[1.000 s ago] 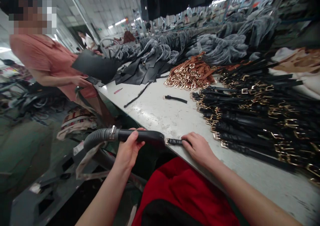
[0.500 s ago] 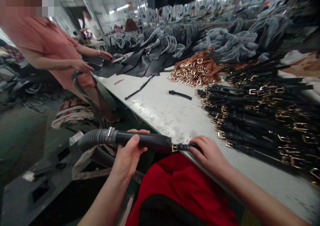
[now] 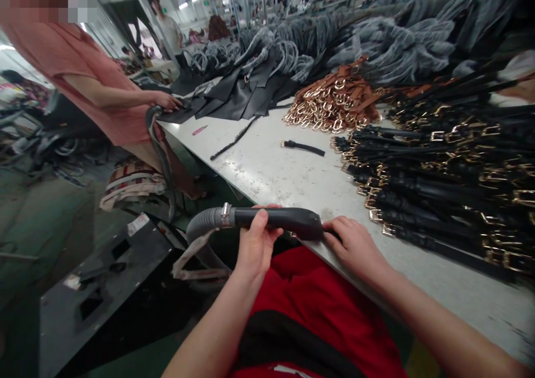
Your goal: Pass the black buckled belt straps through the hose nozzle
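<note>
My left hand (image 3: 257, 244) is closed around a black hose nozzle (image 3: 292, 220), thumb on top. A steel clamp joins the nozzle to a grey ribbed hose (image 3: 204, 222), which bends down on the left. The nozzle's flattened tip lies just short of my right hand (image 3: 355, 247), over the table's near edge. Between the fingers and thumb of that hand is one end of a black buckle strap (image 3: 332, 233). Most of the strap is hidden behind the nozzle; a bit of its gold buckle glints below.
Black buckle straps (image 3: 443, 194) are heaped on the white table (image 3: 267, 169), with brown ones (image 3: 338, 102) behind. A single black strap (image 3: 304, 147) lies mid-table. At left, a co-worker (image 3: 96, 88) handles black pieces. A dark metal box (image 3: 108, 277) stands below left.
My left hand has slid the nozzle to the right along the strap, now covering most of it. My right hand keeps its hold. The co-worker's hands have moved, and the view has shifted slightly.
</note>
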Demonstrator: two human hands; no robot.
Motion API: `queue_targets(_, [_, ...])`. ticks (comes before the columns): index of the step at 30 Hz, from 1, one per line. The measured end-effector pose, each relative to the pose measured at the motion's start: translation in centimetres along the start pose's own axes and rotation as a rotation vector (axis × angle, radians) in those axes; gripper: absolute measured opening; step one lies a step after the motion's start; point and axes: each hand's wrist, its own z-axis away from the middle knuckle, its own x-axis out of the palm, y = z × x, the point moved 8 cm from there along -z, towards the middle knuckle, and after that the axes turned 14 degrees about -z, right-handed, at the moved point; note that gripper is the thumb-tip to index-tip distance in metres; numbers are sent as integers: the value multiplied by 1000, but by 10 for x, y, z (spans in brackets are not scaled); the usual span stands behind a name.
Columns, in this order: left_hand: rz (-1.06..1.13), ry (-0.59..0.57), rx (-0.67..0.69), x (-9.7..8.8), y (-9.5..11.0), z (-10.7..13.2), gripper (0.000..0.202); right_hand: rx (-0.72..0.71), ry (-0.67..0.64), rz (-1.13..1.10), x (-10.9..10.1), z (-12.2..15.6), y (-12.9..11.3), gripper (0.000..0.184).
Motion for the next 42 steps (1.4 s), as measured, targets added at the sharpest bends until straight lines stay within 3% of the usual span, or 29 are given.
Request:
queue_targets(3, [-8, -16, 7, -2, 13, -4, 29, 21, 17, -11, -1, 1, 1, 20])
queue_targets(7, [-19, 33, 83, -23, 40, 1, 29, 19, 46, -18, -2, 2, 1, 19])
queue_targets(10, [-49, 28, 74, -26, 34, 10, 30, 11, 57, -17, -3, 2, 2, 19])
queue_targets(15, [-64, -19, 66, -14, 13, 15, 31, 15, 64, 16, -4, 2, 5, 20])
queue_targets(20, [-139, -62, 123, 0, 27, 20, 32, 26, 75, 23, -5, 2, 7, 21])
queue_targets(26, [-333, -176, 119, 42, 22, 23, 28, 32, 91, 22, -6, 2, 11, 24])
queue_targets(34, [-380, -200, 126, 58, 23, 13, 27, 59, 117, -10, -8, 1, 14, 27])
queue_targets(37, [-318, -145, 104, 41, 29, 4, 27, 51, 139, -22, -11, 2, 14, 24])
queue_targets(42, [-196, 40, 159, -15, 61, 3, 26, 35, 120, -32, -14, 4, 7, 19])
